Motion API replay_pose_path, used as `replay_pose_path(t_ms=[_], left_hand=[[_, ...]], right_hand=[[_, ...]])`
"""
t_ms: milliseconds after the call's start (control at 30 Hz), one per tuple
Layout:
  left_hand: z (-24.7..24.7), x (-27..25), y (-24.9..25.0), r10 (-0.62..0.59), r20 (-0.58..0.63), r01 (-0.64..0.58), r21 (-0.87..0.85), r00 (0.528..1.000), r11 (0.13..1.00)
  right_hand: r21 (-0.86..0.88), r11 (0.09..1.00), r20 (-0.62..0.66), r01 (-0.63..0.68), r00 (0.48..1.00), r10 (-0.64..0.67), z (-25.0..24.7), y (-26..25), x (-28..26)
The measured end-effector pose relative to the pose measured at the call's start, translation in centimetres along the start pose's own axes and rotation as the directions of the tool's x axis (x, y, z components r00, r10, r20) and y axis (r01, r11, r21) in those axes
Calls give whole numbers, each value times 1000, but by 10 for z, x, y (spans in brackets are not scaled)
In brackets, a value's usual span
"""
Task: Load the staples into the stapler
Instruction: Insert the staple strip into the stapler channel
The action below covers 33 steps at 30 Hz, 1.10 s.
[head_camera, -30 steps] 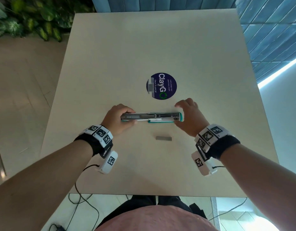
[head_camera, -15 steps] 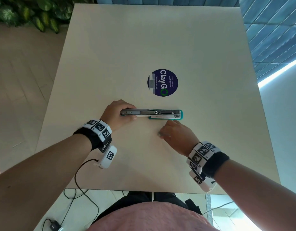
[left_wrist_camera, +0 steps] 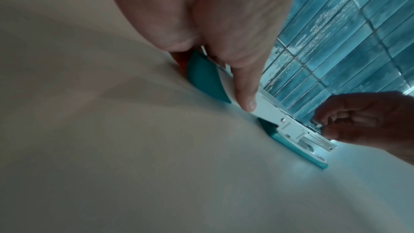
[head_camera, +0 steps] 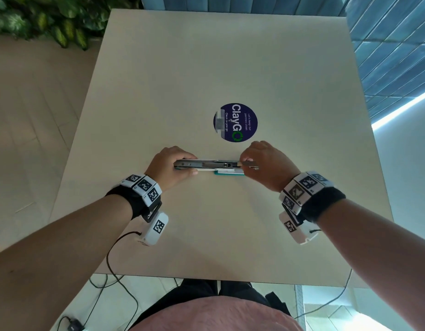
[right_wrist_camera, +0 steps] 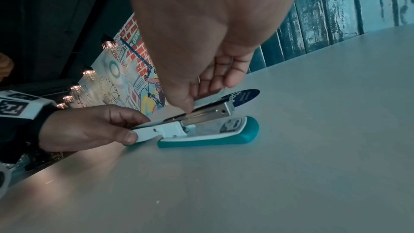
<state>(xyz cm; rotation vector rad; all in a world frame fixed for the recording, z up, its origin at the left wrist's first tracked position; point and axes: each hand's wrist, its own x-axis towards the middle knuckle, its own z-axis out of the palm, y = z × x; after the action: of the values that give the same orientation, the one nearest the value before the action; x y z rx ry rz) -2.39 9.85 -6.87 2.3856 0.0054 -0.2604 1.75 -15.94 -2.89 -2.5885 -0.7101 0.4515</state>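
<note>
The stapler point(head_camera: 208, 166) lies open, long axis left to right, with its left end gripped by the left hand point(head_camera: 169, 167). The right hand point(head_camera: 266, 164) pinches the staples point(head_camera: 251, 165) at the channel's right end, in line with it.

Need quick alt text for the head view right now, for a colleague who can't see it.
Both hands work an opened stapler on a beige table: the left hand grips its left end while the right hand pinches a staple strip over the metal channel. A round blue sticker lies just beyond.
</note>
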Motion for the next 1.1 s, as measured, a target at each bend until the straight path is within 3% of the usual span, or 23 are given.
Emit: replay_pose_path(t_ms=[700, 833, 1000, 1100], left_hand=[[-1, 1, -2, 21, -2, -21, 3, 1000, 1000], [-1, 0, -1, 21, 1, -21, 5, 1000, 1000], [-2, 0, -2, 15, 7, -15, 17, 1000, 1000], [-2, 0, -1, 8, 4, -8, 19, 1000, 1000]], right_hand=[[19, 1000, 13, 10, 1000, -10, 0, 3, 5], [-137, 985, 99, 105, 991, -92, -2, 0, 7], [36, 999, 36, 20, 999, -21, 0, 6, 4], [45, 999, 42, -27, 999, 25, 6, 13, 1]])
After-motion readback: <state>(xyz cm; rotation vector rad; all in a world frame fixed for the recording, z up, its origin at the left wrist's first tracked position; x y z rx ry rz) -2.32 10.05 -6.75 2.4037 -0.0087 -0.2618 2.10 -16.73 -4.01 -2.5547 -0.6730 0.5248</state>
